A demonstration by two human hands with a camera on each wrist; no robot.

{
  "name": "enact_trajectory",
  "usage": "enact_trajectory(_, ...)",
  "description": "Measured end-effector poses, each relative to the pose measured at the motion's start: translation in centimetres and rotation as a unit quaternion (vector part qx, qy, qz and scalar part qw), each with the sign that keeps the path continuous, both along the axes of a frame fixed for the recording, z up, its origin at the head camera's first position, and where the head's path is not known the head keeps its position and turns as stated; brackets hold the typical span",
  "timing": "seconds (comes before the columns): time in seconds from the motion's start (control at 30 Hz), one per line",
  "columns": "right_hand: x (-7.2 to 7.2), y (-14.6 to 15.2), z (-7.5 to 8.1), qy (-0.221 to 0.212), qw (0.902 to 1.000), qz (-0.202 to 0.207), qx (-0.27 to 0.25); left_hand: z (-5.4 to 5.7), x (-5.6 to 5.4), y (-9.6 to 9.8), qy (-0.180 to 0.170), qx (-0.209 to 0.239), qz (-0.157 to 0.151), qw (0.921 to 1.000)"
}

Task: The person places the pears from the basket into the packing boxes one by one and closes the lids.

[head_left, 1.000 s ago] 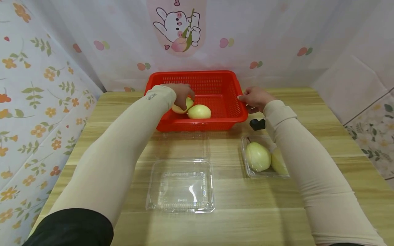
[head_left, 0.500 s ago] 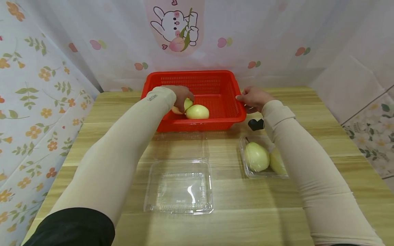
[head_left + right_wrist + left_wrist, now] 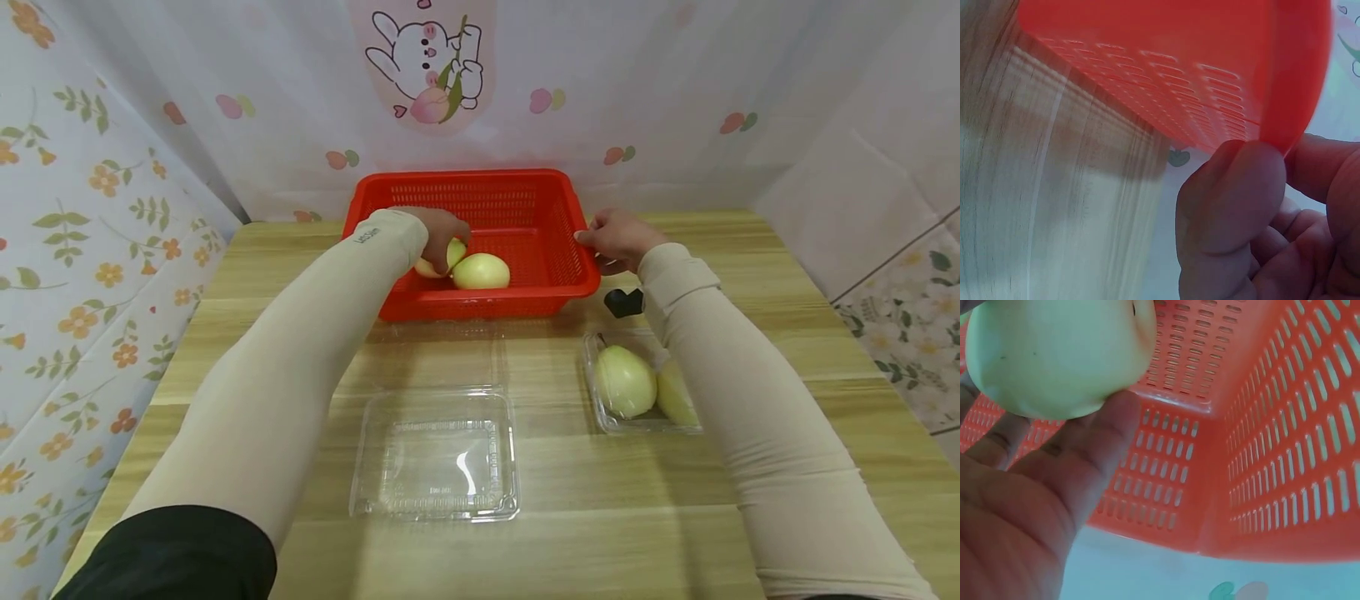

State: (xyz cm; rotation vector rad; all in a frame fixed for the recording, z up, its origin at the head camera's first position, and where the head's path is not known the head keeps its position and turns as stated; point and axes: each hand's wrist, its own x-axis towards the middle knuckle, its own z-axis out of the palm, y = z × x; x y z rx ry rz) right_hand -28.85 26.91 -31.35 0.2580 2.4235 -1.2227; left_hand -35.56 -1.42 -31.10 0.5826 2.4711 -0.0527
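A red slotted plastic basket (image 3: 483,306) stands at the back of the table in the head view. Inside its left part, my left hand (image 3: 442,233) grips a pale yellow-green pear (image 3: 1063,356), fingers curled under it in the left wrist view. Another pear (image 3: 482,272) lies just to the right of it on the basket floor. On the basket's right side, my right hand (image 3: 621,237) pinches the rim (image 3: 1294,75) between thumb and fingers. My left hand covers part of its pear in the head view.
An open clear plastic clamshell box (image 3: 435,508) lies in front of the basket. To its right, a clear box (image 3: 597,412) holds pears (image 3: 627,383), partly hidden by my right sleeve. A small black object (image 3: 624,303) sits beside the basket. A printed curtain (image 3: 660,100) hangs behind.
The head view has shifted slightly, so the scene sits a little further left. Both hands keep their places on the pear and the basket rim.
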Motion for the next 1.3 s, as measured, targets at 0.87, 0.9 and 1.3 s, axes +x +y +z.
enact_trajectory(0.87, 0.0, 0.0, 0.1, -0.003, 1.0, 0.0, -0.002, 1.1, -0.4, -0.7, 0.042, 0.037, -0.022, 0.9982)
enact_trajectory(0.9, 0.0, 0.0, 0.1, -0.003, 1.0, -0.001, -0.001, 1.1, -0.3, -0.8, 0.039, 0.039, -0.021, 0.9982)
enact_trajectory(1.3, 0.1, -0.1, 0.2, -0.001, 0.9999, 0.002, 0.011, 1.2, 0.3, -1.0, 0.047, 0.046, -0.031, 0.9974)
